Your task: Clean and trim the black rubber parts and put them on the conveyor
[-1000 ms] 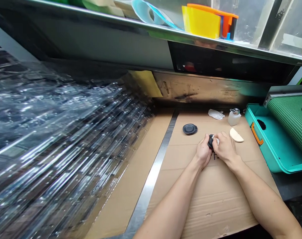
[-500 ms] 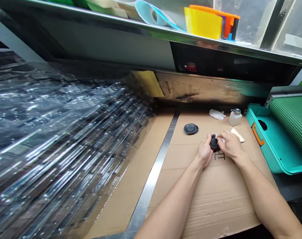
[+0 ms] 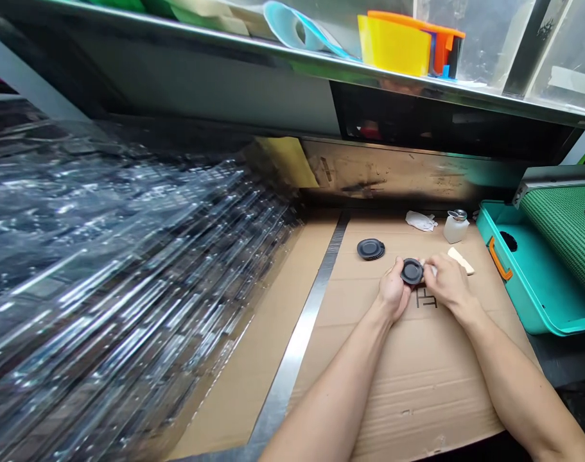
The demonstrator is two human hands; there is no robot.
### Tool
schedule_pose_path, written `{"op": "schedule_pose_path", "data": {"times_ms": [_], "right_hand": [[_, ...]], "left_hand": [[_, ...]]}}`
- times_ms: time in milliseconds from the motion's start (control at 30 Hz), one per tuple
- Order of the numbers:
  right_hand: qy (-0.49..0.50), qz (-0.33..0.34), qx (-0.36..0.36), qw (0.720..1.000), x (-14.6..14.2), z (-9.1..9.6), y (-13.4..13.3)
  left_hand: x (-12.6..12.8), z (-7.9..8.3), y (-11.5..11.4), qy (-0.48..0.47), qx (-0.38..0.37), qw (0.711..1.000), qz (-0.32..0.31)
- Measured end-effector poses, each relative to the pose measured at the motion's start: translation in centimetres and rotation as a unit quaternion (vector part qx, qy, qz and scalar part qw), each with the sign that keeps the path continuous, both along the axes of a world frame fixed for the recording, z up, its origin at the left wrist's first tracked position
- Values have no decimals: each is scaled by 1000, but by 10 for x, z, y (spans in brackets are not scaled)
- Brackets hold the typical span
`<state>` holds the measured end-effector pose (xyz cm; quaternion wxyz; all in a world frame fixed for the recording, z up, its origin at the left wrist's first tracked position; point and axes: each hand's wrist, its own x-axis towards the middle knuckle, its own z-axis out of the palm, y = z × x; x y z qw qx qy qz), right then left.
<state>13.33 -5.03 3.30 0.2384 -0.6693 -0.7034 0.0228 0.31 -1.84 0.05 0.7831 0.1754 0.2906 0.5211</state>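
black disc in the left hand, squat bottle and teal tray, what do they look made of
Black disc: probably moulded plastic or rubber, satin; even dark surface, soft sheen.
Squat bottle: likely plastic, milky and translucent-looking; its top looks like polished metal, with bright reflections.
Teal tray: seemingly hard plastic, smooth; uniform colour, light-catching rim.

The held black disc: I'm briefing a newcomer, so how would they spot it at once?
Find the brown cardboard, then the left hand above it. The round black disc is gripped there, its rim beside the right hand. Unlike the stacked discs lying on the cardboard, it is held.
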Motion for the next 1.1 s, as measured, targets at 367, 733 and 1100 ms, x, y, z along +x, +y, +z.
{"op": "schedule_pose_path", "data": {"times_ms": [367,733,1100], "right_hand": [[56,42,-67,995,30,9,-3],[110,53,41,992,20,11,-3],[135,210,-52,967,-17,8,-20]], "left_hand": [[-30,18,10,-85,-62,994,-35],[-28,14,8,-75,-26,995,-64],[-19,13,1,-51,-17,997,-62]]}}
